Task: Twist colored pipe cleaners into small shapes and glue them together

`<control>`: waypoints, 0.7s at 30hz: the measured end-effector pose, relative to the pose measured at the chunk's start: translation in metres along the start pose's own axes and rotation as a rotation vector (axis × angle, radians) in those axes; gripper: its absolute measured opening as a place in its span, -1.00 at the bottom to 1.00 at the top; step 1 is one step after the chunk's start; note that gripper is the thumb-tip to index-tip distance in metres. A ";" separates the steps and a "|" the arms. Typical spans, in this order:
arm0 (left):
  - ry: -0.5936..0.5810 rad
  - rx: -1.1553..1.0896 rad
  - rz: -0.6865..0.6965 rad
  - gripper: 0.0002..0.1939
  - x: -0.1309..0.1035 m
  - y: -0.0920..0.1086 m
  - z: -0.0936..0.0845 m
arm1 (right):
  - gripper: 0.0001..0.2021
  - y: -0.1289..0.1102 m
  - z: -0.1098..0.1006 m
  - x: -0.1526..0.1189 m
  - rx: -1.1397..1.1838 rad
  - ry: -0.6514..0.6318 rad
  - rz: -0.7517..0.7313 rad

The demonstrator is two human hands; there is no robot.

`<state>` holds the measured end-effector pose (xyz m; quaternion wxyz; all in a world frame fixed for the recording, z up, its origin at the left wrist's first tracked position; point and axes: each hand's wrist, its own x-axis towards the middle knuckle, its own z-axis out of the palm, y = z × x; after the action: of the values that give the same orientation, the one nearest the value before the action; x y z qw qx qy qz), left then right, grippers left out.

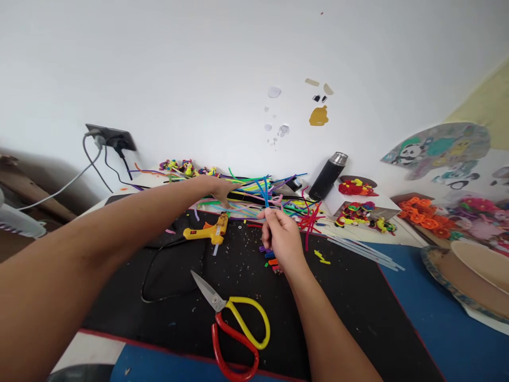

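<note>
Head view: right hand (280, 233) pinches blue stems (266, 197) at their near ends; they point up and away from the person, spreading slightly at the far ends. Left hand (218, 190) is over the left part of the stem pile (248, 188); can't tell whether its fingers close on any. Pile lies beyond the right hand, mostly running left to right; left hand is nearer it. Glue gun (204, 233) and scissors (217, 302) lie nearer the person.

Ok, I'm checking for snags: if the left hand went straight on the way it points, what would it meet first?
Probably the pile of coloured stems beside the left hand; depth is unclear, so contact can't be ruled out.
</note>
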<state>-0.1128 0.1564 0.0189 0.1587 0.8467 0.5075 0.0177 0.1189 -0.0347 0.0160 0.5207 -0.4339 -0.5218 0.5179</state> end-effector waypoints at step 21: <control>-0.058 0.353 -0.154 -0.03 0.036 -0.010 -0.075 | -0.65 0.000 0.006 -0.005 -0.138 -0.131 0.009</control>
<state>-0.1181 0.2101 0.0823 0.0233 0.8203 0.5612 -0.1082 0.1132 -0.0403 0.0157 0.4520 -0.4366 -0.5872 0.5102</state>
